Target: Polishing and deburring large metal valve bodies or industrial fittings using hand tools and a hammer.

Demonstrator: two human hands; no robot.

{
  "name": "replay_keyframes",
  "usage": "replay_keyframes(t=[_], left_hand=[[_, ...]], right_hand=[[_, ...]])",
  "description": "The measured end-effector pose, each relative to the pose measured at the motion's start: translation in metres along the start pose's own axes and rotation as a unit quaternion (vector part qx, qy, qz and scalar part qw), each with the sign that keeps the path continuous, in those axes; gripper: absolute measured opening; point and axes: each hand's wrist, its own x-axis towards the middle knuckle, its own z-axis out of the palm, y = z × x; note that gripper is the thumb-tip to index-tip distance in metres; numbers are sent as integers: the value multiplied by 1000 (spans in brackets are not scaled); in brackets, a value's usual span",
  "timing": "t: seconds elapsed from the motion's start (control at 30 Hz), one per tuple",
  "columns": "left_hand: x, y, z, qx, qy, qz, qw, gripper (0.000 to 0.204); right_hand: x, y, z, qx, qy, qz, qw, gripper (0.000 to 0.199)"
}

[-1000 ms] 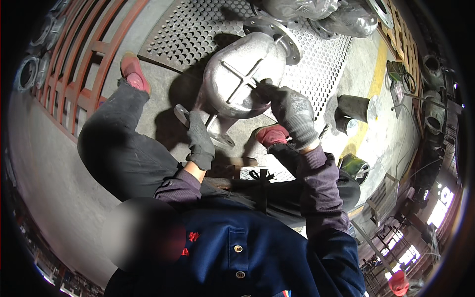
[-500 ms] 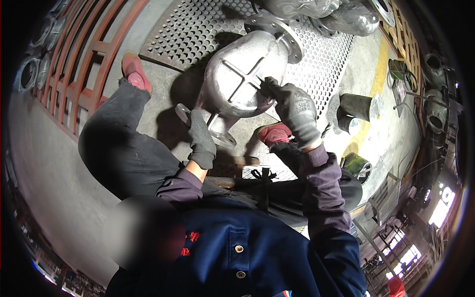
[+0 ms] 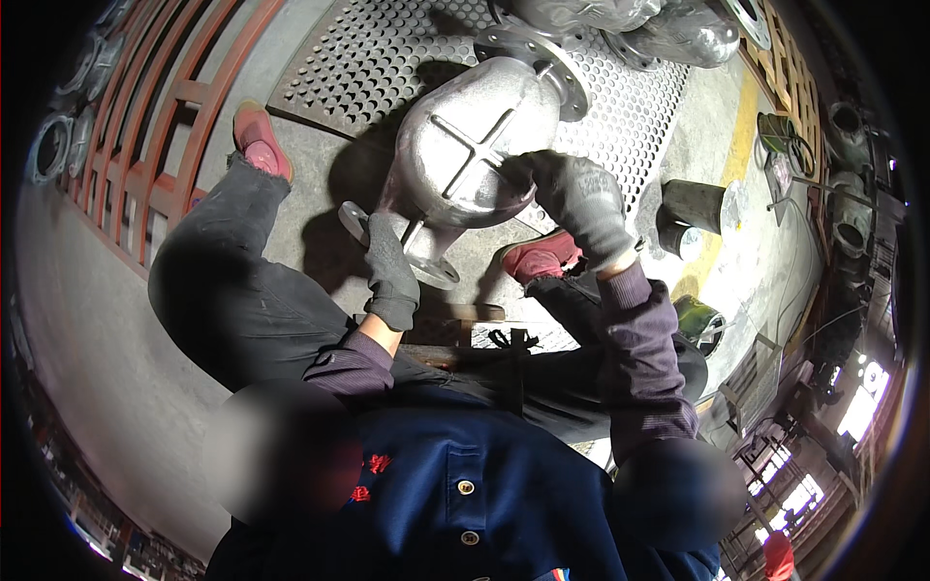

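A large grey cast metal valve body (image 3: 465, 155) with a raised cross on its rounded side lies on the floor between my feet. It has a round flange (image 3: 533, 58) at the far end and another flange (image 3: 426, 266) near me. My left hand (image 3: 389, 266), in a dark grey glove, grips the near flange. My gloved right hand (image 3: 581, 198) presses on the right side of the body; what its fingers hold is hidden.
A perforated metal plate (image 3: 368, 58) covers the floor beyond the casting, with more grey castings (image 3: 630, 24) at the top. Red metal racks (image 3: 155, 116) stand at the left. A dark cylinder (image 3: 693, 208) and a green object (image 3: 702, 320) lie at the right. Red shoes (image 3: 257, 140) flank the casting.
My right hand has shifted slightly down the right side of the valve body. My left hand keeps its grip on the near flange.
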Motion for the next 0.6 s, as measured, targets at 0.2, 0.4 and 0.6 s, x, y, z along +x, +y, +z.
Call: replay_keyframes(t=[0.2, 0.4, 0.6], left_hand=[[-3, 3, 3, -3, -16, -18, 1000, 45], [14, -14, -13, 35, -14, 40, 999, 67], [5, -8, -1, 31, -14, 42, 999, 70]], right_hand=[[10, 16, 1, 55, 65, -24, 996, 23], [-16, -21, 8, -140, 61, -11, 988, 26], [-11, -7, -4, 27, 64, 29, 997, 27]])
